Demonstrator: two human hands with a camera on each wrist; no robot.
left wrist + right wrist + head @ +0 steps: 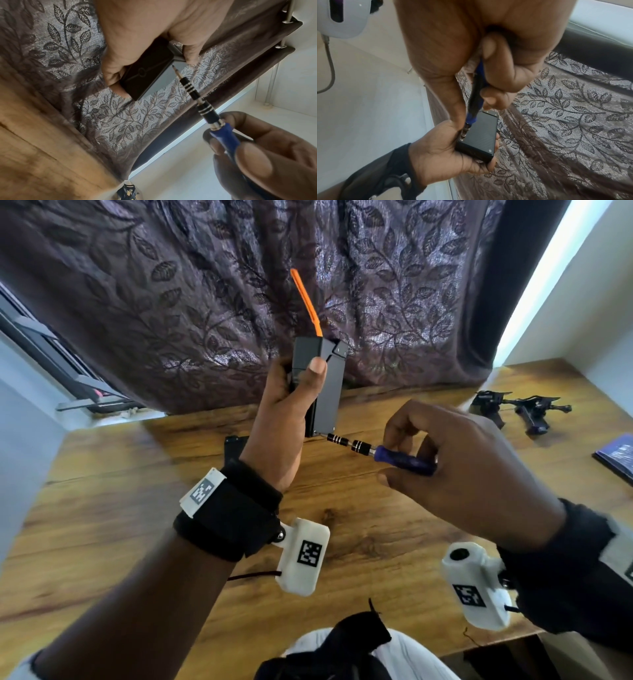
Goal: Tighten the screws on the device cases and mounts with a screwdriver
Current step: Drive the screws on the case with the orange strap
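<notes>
**Screw at lower corner of device case being driven**

At frame centre of the head view, the left hand (287, 405) is gripping the device case (327, 385) upright above the table (102, 508). The right hand (455, 470) is pinching the screwdriver (380, 451), its tip meeting the case's lower corner. Judged: tightening is under way; the next move calls for keeping the bit seated while turning. The case is looking black and slab-shaped, with an orange strip (306, 302) projecting from its top.
</notes>
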